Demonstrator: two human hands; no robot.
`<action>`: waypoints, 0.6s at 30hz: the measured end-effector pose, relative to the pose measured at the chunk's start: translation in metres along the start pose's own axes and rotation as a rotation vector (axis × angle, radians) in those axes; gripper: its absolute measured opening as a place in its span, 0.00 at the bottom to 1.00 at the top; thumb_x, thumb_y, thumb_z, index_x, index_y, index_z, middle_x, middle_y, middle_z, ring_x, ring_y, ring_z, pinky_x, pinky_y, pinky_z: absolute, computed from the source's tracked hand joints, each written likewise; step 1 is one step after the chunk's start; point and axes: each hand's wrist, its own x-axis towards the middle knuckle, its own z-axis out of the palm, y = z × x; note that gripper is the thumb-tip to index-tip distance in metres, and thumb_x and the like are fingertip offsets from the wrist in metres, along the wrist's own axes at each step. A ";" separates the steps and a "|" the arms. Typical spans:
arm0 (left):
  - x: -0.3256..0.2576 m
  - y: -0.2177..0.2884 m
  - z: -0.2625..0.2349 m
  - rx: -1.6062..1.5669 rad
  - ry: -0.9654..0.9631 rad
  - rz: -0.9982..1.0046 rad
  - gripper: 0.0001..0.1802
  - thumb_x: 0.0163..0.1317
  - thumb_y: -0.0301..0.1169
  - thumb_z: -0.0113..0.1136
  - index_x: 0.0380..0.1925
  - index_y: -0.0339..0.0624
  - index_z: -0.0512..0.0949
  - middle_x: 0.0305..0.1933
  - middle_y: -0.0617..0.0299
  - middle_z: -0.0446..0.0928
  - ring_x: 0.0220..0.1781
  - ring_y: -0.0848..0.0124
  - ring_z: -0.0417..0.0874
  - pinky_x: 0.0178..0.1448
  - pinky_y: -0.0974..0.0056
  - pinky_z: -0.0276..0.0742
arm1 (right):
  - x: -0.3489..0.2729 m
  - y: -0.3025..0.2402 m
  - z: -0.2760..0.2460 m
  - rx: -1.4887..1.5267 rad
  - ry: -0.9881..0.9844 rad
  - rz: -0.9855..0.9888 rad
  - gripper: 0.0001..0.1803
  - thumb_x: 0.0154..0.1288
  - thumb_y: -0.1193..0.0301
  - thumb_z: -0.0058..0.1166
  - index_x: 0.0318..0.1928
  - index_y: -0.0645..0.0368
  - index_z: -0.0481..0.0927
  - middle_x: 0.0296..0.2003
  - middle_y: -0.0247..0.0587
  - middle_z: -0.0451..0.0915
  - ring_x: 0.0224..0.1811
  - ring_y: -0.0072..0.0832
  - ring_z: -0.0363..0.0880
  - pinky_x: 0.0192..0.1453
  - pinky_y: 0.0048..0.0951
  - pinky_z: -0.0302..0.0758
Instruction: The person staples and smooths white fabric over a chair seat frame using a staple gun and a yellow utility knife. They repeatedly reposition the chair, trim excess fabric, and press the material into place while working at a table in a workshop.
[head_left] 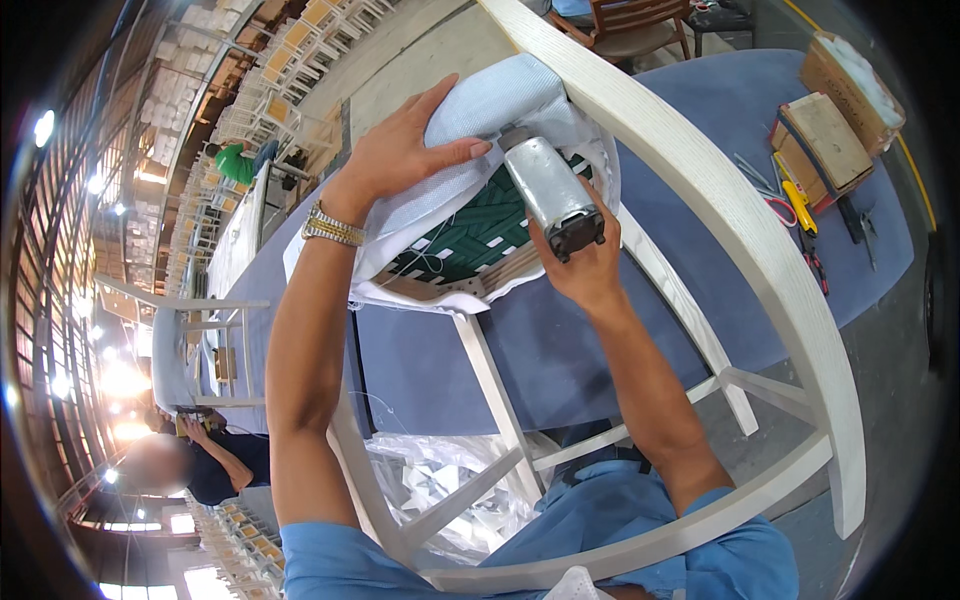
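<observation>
The pale blue fabric (480, 110) is pulled over the edge of an upturned chair seat (470, 235) lying on the blue desk (700, 110), near twelve o'clock. It looks partly fastened, since green webbing (490, 222) shows bare and loose white cloth hangs at seven o'clock. The left hand (405, 150) lies flat with fingers apart, pressing the fabric, while the right hand (585, 265), wrist bent up, has its grip clamped on a grey staple gun (550, 190) nosed into the fabric.
</observation>
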 end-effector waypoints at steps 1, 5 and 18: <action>-0.002 0.001 0.001 0.021 0.019 0.001 0.56 0.55 0.70 0.64 0.77 0.49 0.61 0.72 0.41 0.70 0.71 0.44 0.74 0.72 0.50 0.70 | 0.000 -0.002 0.002 -0.045 0.013 -0.100 0.27 0.49 0.79 0.65 0.54 0.68 0.78 0.48 0.54 0.81 0.50 0.50 0.84 0.54 0.38 0.79; -0.007 0.004 0.006 0.109 0.064 0.016 0.54 0.54 0.58 0.69 0.78 0.53 0.58 0.70 0.42 0.72 0.67 0.42 0.76 0.69 0.47 0.74 | -0.003 -0.012 0.010 0.094 -0.064 0.105 0.25 0.52 0.76 0.71 0.51 0.67 0.78 0.50 0.57 0.81 0.48 0.52 0.85 0.52 0.42 0.82; -0.009 0.018 0.005 0.178 0.043 -0.045 0.51 0.55 0.39 0.68 0.79 0.50 0.55 0.71 0.40 0.70 0.68 0.42 0.75 0.70 0.49 0.71 | -0.003 -0.023 0.020 0.164 -0.095 0.241 0.29 0.45 0.81 0.66 0.53 0.69 0.78 0.49 0.56 0.81 0.49 0.51 0.83 0.54 0.38 0.79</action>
